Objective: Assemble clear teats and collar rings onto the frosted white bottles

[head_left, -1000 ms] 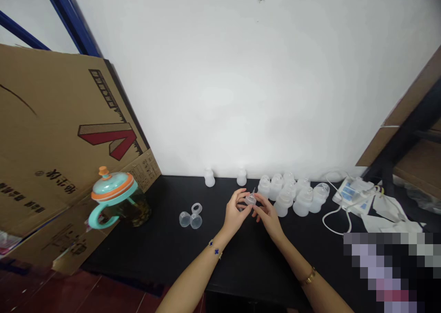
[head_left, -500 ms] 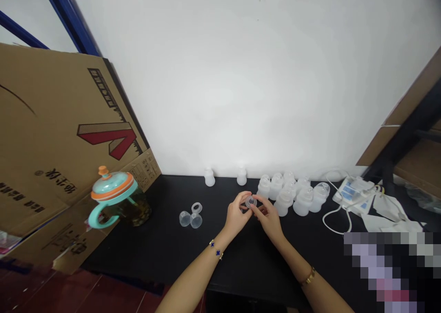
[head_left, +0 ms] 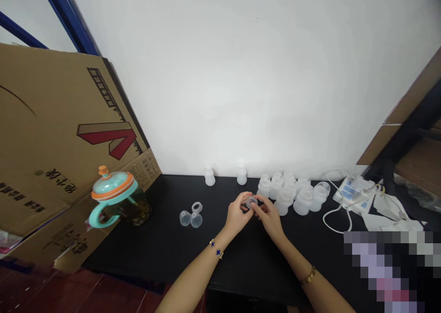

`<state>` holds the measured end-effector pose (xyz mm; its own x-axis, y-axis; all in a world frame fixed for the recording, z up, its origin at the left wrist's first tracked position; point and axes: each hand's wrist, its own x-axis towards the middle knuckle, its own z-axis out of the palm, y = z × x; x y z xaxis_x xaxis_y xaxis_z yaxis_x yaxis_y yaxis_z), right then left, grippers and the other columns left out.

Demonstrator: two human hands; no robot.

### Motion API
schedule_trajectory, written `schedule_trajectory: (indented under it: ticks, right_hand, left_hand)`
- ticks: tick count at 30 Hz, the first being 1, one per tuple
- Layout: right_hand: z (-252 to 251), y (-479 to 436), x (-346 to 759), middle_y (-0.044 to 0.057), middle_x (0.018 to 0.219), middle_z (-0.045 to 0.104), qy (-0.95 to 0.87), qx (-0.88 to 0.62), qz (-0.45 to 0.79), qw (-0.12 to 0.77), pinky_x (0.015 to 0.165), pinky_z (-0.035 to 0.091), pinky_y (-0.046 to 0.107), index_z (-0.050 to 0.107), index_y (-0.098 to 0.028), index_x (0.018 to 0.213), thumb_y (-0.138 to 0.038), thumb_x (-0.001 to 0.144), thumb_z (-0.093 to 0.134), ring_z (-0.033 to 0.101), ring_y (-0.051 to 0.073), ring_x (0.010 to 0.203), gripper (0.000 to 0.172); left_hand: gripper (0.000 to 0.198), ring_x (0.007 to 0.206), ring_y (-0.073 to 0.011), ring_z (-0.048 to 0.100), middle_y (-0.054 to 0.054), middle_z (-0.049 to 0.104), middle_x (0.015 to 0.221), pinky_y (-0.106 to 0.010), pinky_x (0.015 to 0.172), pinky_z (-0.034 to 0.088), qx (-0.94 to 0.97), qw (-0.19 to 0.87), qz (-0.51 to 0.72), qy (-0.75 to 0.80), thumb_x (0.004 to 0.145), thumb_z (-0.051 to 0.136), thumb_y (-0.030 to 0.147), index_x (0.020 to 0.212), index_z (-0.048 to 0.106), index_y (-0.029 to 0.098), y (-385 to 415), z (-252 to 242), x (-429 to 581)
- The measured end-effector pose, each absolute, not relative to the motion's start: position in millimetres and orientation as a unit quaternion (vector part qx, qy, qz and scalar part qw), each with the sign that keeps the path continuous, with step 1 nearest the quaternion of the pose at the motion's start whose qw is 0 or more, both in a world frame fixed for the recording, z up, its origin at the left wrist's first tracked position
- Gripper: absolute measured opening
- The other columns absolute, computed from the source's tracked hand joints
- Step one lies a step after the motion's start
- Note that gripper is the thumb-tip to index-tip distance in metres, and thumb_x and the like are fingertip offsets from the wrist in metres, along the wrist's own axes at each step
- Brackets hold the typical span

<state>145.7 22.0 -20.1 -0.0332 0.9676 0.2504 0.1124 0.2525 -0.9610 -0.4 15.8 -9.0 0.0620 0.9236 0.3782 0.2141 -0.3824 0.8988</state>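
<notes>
Between the fingertips of both hands is a small translucent bottle collar ring, with what looks like a clear nipple in its middle. My left hand is closed on its left side. From the right, my right hand grips it, the thumb lying over the ring's face. Two clear domed caps and a loose collar ring lie on the black table to the left. Just beyond my right hand stand several milky white baby bottles with clear domed caps.
Two white bottles without domed caps stand by the wall. A jug with a turquoise lid and handle is at the left, before a cardboard box. A white cable and papers lie on the right of the black table.
My right thumb has shifted slightly over the middle of the collar ring, and the ring's face has turned a little. The other things stay where they were.
</notes>
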Motion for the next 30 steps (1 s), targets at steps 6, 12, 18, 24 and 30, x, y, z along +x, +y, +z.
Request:
schedule_trajectory:
  ticks: [6,12,18,24,30]
  right_hand:
    - [-19,22,145,0.004,0.083,0.072,-0.594,-0.455,0.400,0.529,0.050,0.048,0.030,0.070,-0.023,0.109,-0.054,0.083,0.069,0.062,0.020,0.061,0.040]
    - [-22,23,145,0.005,0.086,0.072,-0.597,-0.454,0.399,0.528,0.051,0.048,0.030,0.071,-0.023,0.110,-0.052,0.084,0.069,0.063,0.021,0.064,0.039]
    - [-24,22,146,0.004,0.080,0.071,-0.584,-0.459,0.404,0.534,0.052,0.048,0.030,0.070,-0.023,0.111,-0.053,0.084,0.070,0.063,0.021,0.062,0.040]
    - [-19,22,148,0.003,0.069,0.068,-0.542,-0.472,0.413,0.559,0.050,0.048,0.029,0.068,-0.019,0.119,-0.057,0.082,0.070,0.062,0.020,0.058,0.053]
    - [-11,19,145,0.003,0.068,0.068,-0.531,-0.469,0.422,0.566,0.050,0.049,0.030,0.068,-0.016,0.118,-0.060,0.079,0.071,0.062,0.020,0.057,0.058]
  left_hand:
    - [0.039,0.105,-0.0215,0.071,-0.006,0.074,0.117,-0.026,0.072,0.058,0.644,0.339,0.524,0.444,0.082,0.067,0.021,0.120,0.062,0.025,16,-9,0]
    - [0.037,0.102,-0.0212,0.072,-0.005,0.074,0.115,-0.026,0.070,0.058,0.648,0.329,0.518,0.450,0.083,0.066,0.022,0.120,0.063,0.025,17,-10,0]
    - [0.048,0.110,-0.0229,0.068,-0.007,0.069,0.125,-0.027,0.071,0.056,0.669,0.335,0.497,0.439,0.081,0.069,0.020,0.127,0.058,0.027,18,-9,-6]
    - [0.075,0.124,-0.0264,0.058,-0.009,0.052,0.147,-0.036,0.090,0.054,0.694,0.295,0.489,0.439,0.069,0.079,0.015,0.138,0.052,0.030,35,-6,-24]
    - [0.053,0.112,-0.0242,0.062,-0.008,0.060,0.135,-0.036,0.084,0.054,0.643,0.221,0.520,0.517,0.078,0.071,0.017,0.128,0.059,0.026,64,-8,-31]
